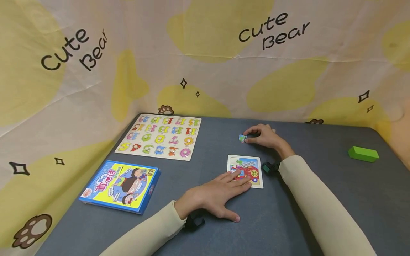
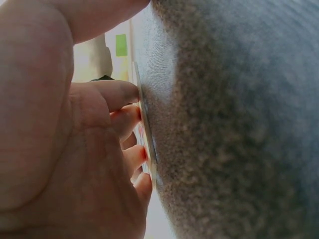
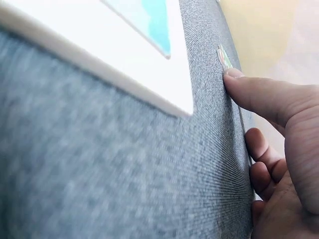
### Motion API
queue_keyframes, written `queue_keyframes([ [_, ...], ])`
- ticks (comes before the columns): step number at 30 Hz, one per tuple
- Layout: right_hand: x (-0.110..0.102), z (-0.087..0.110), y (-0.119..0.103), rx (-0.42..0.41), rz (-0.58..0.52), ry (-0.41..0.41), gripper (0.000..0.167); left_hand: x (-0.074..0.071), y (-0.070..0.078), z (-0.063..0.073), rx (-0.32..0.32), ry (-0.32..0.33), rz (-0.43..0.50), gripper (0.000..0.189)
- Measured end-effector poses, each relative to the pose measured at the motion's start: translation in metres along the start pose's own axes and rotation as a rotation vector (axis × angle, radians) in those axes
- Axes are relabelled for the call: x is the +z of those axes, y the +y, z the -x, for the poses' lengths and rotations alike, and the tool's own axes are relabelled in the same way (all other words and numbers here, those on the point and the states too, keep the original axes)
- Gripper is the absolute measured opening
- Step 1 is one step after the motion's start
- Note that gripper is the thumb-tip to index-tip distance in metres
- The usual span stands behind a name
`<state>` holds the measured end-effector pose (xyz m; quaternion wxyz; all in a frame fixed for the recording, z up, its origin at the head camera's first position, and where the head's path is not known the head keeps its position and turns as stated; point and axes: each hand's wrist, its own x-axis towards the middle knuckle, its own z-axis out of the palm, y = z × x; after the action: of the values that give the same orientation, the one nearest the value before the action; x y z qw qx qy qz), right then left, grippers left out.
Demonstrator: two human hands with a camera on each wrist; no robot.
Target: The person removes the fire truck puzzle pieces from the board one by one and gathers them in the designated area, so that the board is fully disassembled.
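Observation:
A small puzzle piece (image 1: 242, 138) with blue and green on it lies at the back of the table. My right hand (image 1: 263, 136) pinches its near right edge between thumb and index finger; the thumb (image 3: 249, 92) also shows at the piece (image 3: 224, 57) in the right wrist view. In front of it is a white-bordered jigsaw board (image 1: 245, 159) with a red fire truck picture. With spread, straight fingers, my left hand (image 1: 216, 193) rests on the board's lower left part and covers some of the picture. The left wrist view shows those fingertips against the board's edge (image 2: 145, 122).
A number puzzle board (image 1: 153, 156) lies at the back left. Nearer on the left is a blue-and-yellow box (image 1: 144, 185). A green block (image 1: 363, 154) sits far right on the grey table (image 1: 323, 177). A patterned cloth (image 1: 205, 42) hangs behind.

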<state>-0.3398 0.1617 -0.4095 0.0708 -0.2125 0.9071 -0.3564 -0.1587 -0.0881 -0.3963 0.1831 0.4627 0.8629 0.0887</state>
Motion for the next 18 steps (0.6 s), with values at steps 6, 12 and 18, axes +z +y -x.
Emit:
queue_keyframes([
  [6, 0.002, -0.007, 0.000, 0.044, 0.027, 0.030, 0.031, 0.000, 0.000, 0.000, -0.008, -0.007, 0.009, 0.097],
  [12, 0.004, -0.014, 0.001, 0.094, 0.033, 0.056, 0.033, 0.000, 0.000, 0.001, -0.010, -0.011, 0.009, 0.097],
  [18, 0.004, -0.019, 0.003, 0.114, 0.030, 0.067, 0.032, 0.001, -0.001, 0.000, -0.011, -0.012, 0.005, 0.097],
])
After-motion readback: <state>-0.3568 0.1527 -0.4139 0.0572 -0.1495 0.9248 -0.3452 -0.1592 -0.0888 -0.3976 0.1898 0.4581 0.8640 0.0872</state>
